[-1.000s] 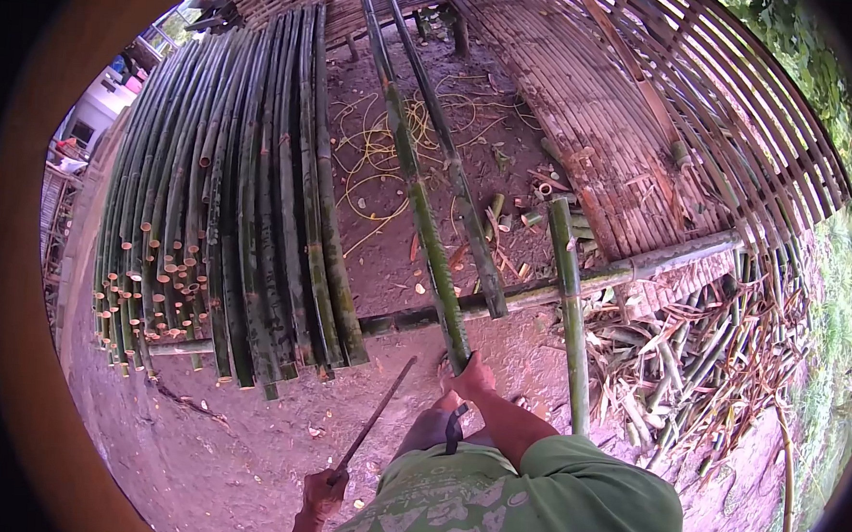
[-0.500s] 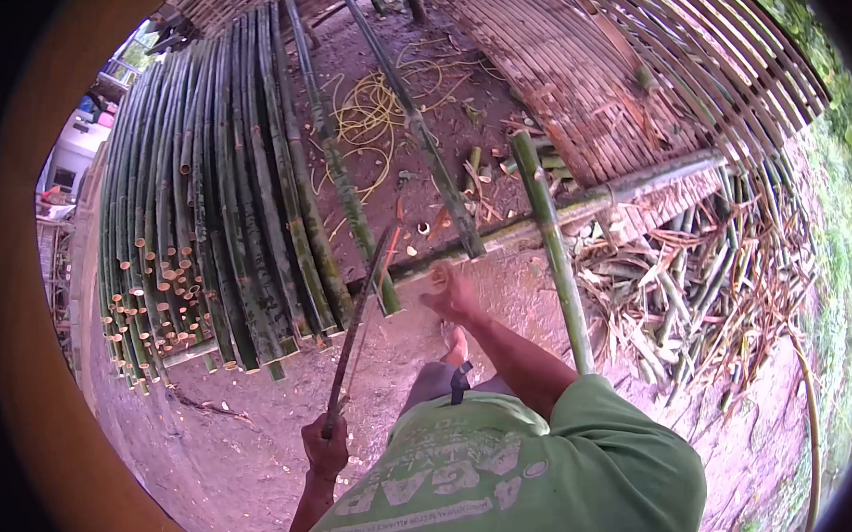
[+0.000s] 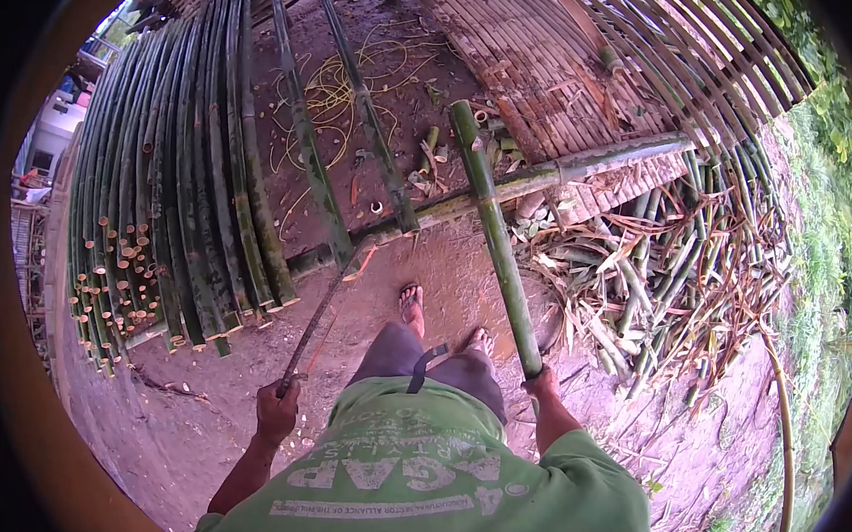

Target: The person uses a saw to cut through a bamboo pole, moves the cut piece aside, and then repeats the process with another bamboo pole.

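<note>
My left hand (image 3: 277,410) is closed round the near end of a long, thin dark tool (image 3: 319,318) with an orange-red strip beside it, possibly a bow saw. Its far end reaches the tip of a dark bamboo pole near the crosswise pole. At the right, my right hand (image 3: 540,380) grips the near end of a thick green bamboo pole (image 3: 498,236). That pole slants up and away, passing over the crosswise bamboo pole (image 3: 458,207).
Many long bamboo poles (image 3: 195,177) lie side by side at the left. A slatted bamboo panel (image 3: 542,79) stands at the upper right, above a heap of bamboo offcuts (image 3: 637,277). Yellow cord (image 3: 334,97) lies coiled on the ground beyond the crosswise pole.
My right hand has moved back from near the crosswise pole and taken hold of the green pole's near end. The view has shifted, and both feet now show.
</note>
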A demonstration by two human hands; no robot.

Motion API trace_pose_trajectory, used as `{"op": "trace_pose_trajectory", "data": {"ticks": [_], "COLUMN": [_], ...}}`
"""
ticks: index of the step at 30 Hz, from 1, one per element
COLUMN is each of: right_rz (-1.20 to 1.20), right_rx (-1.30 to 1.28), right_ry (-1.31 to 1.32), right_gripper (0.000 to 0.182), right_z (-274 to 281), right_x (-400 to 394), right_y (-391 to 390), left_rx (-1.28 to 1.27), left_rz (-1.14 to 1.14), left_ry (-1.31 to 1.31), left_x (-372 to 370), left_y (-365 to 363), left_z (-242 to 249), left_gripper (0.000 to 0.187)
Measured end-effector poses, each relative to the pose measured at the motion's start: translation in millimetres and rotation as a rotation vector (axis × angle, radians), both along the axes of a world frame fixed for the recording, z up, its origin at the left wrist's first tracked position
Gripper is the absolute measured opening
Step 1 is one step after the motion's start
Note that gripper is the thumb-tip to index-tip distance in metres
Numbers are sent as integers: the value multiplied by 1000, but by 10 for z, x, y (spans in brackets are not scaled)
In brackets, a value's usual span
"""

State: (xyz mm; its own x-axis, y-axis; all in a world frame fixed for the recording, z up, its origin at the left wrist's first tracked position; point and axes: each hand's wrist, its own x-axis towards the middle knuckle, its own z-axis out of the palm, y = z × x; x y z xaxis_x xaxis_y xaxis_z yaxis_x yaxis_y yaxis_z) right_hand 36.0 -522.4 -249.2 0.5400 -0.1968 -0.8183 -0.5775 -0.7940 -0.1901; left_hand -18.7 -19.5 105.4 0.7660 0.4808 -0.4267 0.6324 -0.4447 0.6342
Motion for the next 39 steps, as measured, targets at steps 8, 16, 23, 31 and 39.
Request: {"op": "trace_pose_trajectory", "data": {"ticks": [8,16,23,31,39], "right_rz": [91,18,52,46,104], "right_rx": [149,177,-55,28,71], "right_ry": [-547,-571,-247,-498,-602], "right_gripper": [66,107,56,47,47], "right_z": [1753,1557,1261,2017,1995], "right_x": [2787,2111,2456,3572,4579], "right_y": [1865,1517,1711,2978,3762], "left_rx": [-89,72,30,21,-17], "left_rz": [36,-37,3,-87,-18], "left_ry": [-161,-210,-5,-116,-187], "left_x": [701,1163,1309,1368,1286], "left_y": [9,495,562,819,988], "left_z": [-108,44,72,-112,-167], "left_gripper": [40,39,38,32,30]}}
